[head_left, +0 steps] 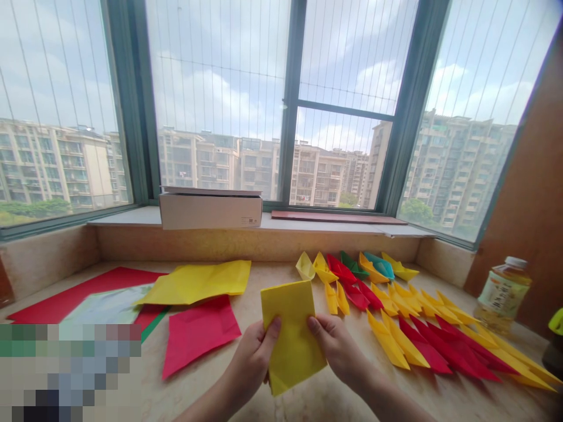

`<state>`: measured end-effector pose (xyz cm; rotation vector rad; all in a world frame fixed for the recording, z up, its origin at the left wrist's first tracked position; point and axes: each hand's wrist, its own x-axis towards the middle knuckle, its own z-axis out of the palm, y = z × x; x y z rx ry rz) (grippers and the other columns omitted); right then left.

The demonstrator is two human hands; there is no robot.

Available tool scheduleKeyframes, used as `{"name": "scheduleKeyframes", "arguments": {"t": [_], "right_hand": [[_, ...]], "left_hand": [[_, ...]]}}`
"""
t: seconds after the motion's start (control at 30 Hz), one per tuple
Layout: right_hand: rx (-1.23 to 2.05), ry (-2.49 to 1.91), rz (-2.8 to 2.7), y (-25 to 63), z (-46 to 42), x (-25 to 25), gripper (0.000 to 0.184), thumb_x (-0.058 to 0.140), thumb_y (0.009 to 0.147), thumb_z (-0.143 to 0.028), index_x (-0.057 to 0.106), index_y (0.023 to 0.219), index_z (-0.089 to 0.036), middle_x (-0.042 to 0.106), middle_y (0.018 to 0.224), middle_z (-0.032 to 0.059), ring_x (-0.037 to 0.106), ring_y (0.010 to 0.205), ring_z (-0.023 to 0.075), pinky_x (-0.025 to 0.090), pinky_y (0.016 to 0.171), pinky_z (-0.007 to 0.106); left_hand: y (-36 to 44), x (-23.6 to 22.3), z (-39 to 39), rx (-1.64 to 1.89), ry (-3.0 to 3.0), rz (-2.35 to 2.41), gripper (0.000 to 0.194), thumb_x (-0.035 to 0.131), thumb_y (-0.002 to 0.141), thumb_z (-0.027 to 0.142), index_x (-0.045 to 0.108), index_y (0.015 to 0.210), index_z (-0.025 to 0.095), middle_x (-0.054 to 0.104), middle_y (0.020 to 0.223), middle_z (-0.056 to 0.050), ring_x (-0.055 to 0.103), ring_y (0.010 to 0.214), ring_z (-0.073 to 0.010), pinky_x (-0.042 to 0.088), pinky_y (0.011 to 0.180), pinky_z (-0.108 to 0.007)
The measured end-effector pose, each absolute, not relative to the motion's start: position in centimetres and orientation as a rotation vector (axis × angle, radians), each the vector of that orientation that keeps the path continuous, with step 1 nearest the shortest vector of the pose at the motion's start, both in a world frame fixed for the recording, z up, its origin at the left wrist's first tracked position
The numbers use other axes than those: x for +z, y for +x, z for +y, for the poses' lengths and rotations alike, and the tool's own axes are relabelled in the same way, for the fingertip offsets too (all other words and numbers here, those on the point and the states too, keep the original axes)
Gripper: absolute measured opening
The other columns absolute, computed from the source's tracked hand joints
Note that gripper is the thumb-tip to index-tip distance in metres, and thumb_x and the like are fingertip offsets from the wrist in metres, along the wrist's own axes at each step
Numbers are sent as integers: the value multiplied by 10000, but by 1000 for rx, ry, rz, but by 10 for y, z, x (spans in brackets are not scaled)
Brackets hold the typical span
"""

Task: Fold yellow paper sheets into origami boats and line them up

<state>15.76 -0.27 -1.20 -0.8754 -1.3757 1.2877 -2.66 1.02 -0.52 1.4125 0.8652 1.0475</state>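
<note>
A folded yellow sheet of paper point(292, 340) is held up over the stone sill, between my two hands. My left hand point(259, 346) grips its left edge, thumb on the front face and fingers behind. On the right edge, my right hand point(332, 340) pinches it the same way. The fingers behind the paper are mostly hidden. Left of my hands lies a red paper square point(200, 334) with crease marks. Behind that square rests a larger yellow sheet point(202, 281).
Folded paper boats point(347, 266) and yellow and red folded pieces point(396, 340) stand in rows at the right, near a drink bottle point(504, 293). Red paper point(92, 287) and a pale sheet point(105, 305) lie at left. A white box point(211, 211) sits on the window ledge.
</note>
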Motion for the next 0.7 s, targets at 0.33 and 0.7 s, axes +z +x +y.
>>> {"name": "scheduleKeyframes", "arguments": {"t": [0.33, 0.7], "right_hand": [[1210, -991, -1232, 157, 3, -17, 600, 497, 856, -716, 705, 938, -160, 671, 694, 41, 536, 516, 142, 364, 456, 241], [915, -1086, -1322, 168, 10, -21, 613, 574, 890, -566, 474, 1379, -211, 674, 1078, 101, 646, 888, 232, 516, 708, 349]], "left_hand": [[-27, -1, 2, 922, 1384, 587, 647, 364, 918, 662, 509, 1279, 145, 709, 798, -109, 675, 571, -202, 472, 419, -235], [-29, 4, 15, 1036, 1228, 759, 591, 589, 851, 570, 556, 1289, 175, 707, 1060, -105, 702, 880, -257, 565, 559, -281]]}}
